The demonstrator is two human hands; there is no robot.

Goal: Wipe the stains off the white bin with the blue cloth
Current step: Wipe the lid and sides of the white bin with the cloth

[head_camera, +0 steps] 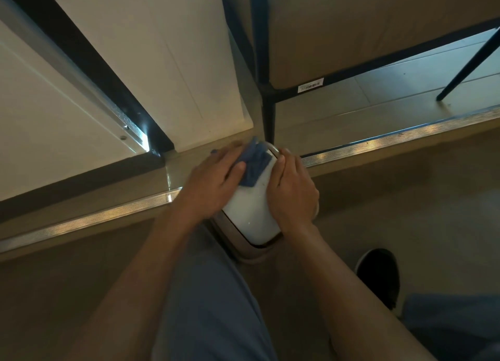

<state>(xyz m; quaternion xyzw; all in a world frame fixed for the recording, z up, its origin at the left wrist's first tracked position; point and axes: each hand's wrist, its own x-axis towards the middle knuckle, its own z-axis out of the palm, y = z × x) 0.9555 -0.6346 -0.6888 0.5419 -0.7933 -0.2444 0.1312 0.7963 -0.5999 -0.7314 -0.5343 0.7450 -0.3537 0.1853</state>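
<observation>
Two hands: both of ours are on the bin, seen from above.
Legs: our grey trousers (216, 306) nearest the cam, dark shoe (378, 276) to the right.
Bin: white bin (253, 217) stands on the floor btw our knees & the metal threshold strip (378, 146); smooth glossy lid, small specks on it, prob. light plastic & slippery, so we judge it'd slide or tip w/o bracing.
Right hand: right hand (293, 195) lies along the bin's right edge, fingers curled over the rim, gripping it. Best hold, we reckon: rim/edge, not the slick top.
Left hand: left hand (213, 182) presses down w/ fingers fairly straight, pinning the cloth to the lid.
Cloth: blue cloth (255, 165) is soft, bunched, limp, lying on the far end of the lid, partly under our left palm; it folds easily, so flat pressure suits it better than a pinch.
Far: dark table leg (267, 117) just behind the bin; chair leg (465, 62) well apart.
</observation>
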